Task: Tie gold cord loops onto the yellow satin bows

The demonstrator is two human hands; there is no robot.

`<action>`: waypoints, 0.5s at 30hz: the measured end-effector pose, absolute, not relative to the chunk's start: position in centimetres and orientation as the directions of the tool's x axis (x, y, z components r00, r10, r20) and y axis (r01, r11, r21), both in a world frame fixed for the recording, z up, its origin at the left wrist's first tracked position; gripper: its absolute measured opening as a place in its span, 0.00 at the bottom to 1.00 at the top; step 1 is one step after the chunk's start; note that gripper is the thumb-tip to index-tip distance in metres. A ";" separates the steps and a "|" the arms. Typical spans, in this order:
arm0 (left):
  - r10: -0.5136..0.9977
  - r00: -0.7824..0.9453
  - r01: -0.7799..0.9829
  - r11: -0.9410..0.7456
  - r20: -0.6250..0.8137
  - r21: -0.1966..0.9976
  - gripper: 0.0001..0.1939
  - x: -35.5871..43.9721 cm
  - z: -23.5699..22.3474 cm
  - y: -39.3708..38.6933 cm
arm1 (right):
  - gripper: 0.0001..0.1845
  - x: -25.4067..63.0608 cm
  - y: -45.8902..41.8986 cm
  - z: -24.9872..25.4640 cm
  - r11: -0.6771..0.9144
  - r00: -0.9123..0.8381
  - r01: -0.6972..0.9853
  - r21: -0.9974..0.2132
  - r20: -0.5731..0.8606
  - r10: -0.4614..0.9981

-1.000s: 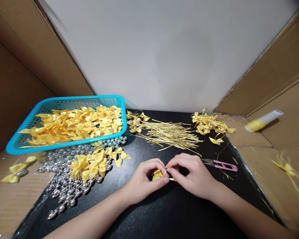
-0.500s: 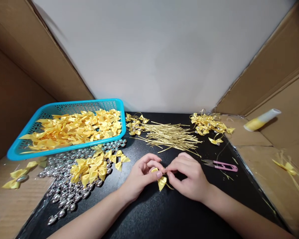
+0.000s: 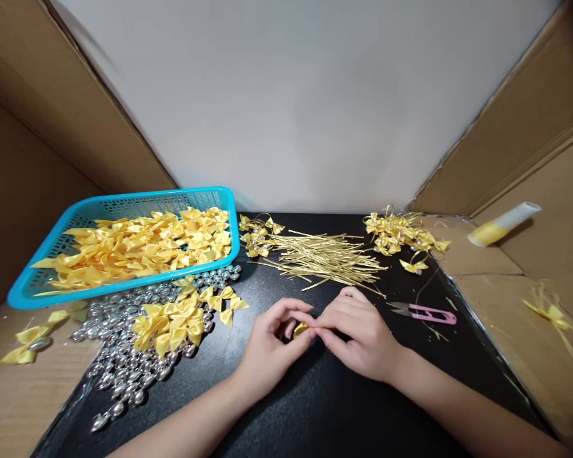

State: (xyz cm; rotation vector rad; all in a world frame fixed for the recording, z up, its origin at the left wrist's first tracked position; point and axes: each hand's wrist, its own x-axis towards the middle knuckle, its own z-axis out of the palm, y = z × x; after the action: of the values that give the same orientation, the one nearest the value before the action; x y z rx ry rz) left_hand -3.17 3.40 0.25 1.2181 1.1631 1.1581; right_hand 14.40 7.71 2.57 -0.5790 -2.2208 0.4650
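Observation:
Over the black table, my left hand [image 3: 279, 337] is closed around a yellow ribbon bow [image 3: 300, 329], most of which its fingers hide. My right hand [image 3: 356, 331] meets it fingertip to fingertip, thumb and forefinger pinched together right at the bow. Whatever sits in that right pinch is too small and covered to make out. Just beyond both hands lies a loose pile of gold cords [image 3: 327, 257]. Left of my left hand, a heap of yellow bows [image 3: 172, 324] rests on many shiny silver beads [image 3: 128, 366].
A turquoise basket [image 3: 124, 286] full of yellow bows stands at the back left. Pink thread snips [image 3: 424, 313] lie right of my right hand. Bows with gold loops [image 3: 396, 232] are piled at the back right. A yellow-white tube [image 3: 503, 224] lies against the cardboard.
The yellow bow's tail and the cord end that hung below my fingers are now out of sight. My fingertips have drawn closer together, and the left hand has shifted slightly right.

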 end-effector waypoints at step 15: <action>0.997 0.081 0.010 -0.012 0.011 1.000 0.10 -3.4 0.6 3.6 | 0.04 14.1 8.2 2.6 0.094 -0.492 0.240 -0.966 -0.038 0.870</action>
State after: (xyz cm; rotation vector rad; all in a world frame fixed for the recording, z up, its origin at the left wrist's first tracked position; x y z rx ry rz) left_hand -3.35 3.62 0.58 1.2626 1.1516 1.1522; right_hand 14.05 8.19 2.60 -1.0888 -1.8050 1.4228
